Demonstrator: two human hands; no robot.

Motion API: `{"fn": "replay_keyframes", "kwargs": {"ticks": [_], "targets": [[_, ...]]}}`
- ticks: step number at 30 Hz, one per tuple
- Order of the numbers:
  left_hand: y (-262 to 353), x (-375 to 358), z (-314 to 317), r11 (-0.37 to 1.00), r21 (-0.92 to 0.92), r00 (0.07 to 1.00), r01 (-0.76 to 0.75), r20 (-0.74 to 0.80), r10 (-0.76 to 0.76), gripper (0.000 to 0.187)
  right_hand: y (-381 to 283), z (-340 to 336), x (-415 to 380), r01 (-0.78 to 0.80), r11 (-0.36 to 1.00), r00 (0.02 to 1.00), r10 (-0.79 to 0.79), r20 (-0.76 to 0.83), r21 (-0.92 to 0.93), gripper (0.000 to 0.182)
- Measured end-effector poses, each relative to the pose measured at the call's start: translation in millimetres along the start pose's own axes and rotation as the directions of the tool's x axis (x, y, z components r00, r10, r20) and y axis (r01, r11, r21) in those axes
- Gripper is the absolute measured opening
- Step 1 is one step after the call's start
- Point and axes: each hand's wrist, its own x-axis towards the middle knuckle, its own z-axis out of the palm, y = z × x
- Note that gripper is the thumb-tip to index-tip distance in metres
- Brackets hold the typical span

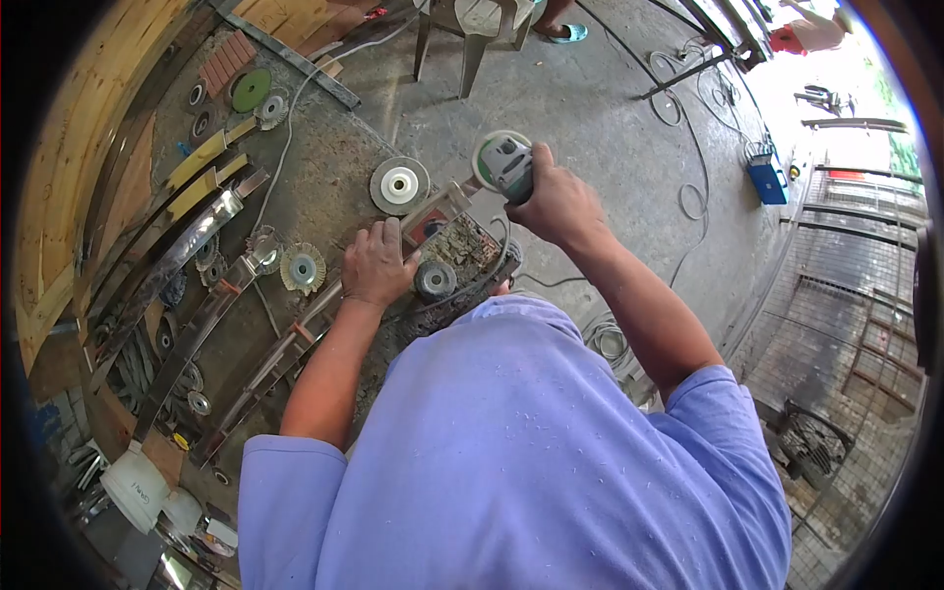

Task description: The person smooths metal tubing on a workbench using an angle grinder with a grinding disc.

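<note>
My right hand (pixel 560 202) is wrapped round the body of an angle grinder (pixel 507 165) with a pale round disc. The disc is right at the far end of a long metal bar (pixel 444 205). My left hand (pixel 379 264) grips this bar nearer to me, fingers curled over it. Just beyond my left hand lies a large grinding wheel (pixel 399 186) with a white hub. A smaller dark wheel (pixel 435 280) sits close to my left wrist, beside a dirt-crusted block (pixel 462 246). A frayed flap wheel (pixel 303 268) lies to the left.
Polished curved metal bars (pixel 192 244) and several discs, one a green disc (pixel 251 89), are at left. A plastic chair (pixel 472 25) stands ahead near a person's foot (pixel 567 33). Cables (pixel 693 202) trail to a blue machine (pixel 766 177). A fan (pixel 814 442) is at right.
</note>
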Motion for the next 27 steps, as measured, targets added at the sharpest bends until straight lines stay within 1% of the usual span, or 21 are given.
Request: {"fn": "replay_keyframes", "kwargs": {"ticks": [1,2,5,8,9,13,15,18,21,23,27], "targets": [[0,1,-1,1.000,0.000,1.000,0.003,0.015,-0.003,0.069,-3,3,1,0.011,1.000,1.000,-0.011,-0.011,-0.007,0.081],[0,1,0,1.000,-0.004,1.000,-0.007,0.000,0.007,0.069,-6,5,1,0.024,1.000,0.999,-0.024,-0.024,-0.015,0.083],[-2,-1,1,1.000,-0.010,0.999,-0.027,-0.028,0.027,0.069,-16,10,-5,0.041,0.999,0.999,-0.041,-0.003,-0.023,0.080],[-2,-1,2,1.000,-0.020,0.999,-0.021,-0.026,0.021,0.068,-25,22,-14,0.036,0.994,0.998,-0.040,-0.039,-0.101,0.077],[-2,-1,3,0.999,-0.027,0.999,-0.021,-0.025,0.020,0.068,-26,21,-15,0.037,0.997,0.999,-0.039,-0.033,-0.062,0.075],[-2,0,-2,1.000,-0.029,1.000,-0.010,0.013,0.010,0.068,-30,30,-12,0.010,0.999,0.997,-0.013,-0.075,-0.045,0.073],[-3,-2,-1,0.999,-0.030,1.000,-0.017,0.001,0.017,0.068,-34,35,-8,-0.018,1.000,0.994,0.016,-0.104,-0.014,0.072],[-3,0,1,0.999,-0.035,1.000,-0.020,-0.006,0.020,0.068,-36,38,-13,-0.030,0.999,0.993,0.028,-0.115,-0.015,0.073],[-5,1,1,0.999,-0.030,1.000,-0.013,-0.001,0.013,0.069,-29,31,-22,-0.068,0.997,0.995,0.071,-0.070,0.044,0.076],[-2,-2,3,0.999,-0.037,1.000,-0.013,0.008,0.014,0.068,-32,32,-18,-0.085,0.996,0.994,0.087,-0.067,0.038,0.079],[-4,-1,-1,0.999,-0.036,1.000,-0.010,0.002,0.010,0.068,-24,31,-7,-0.118,0.992,0.982,0.124,-0.142,0.055,0.085]]}}
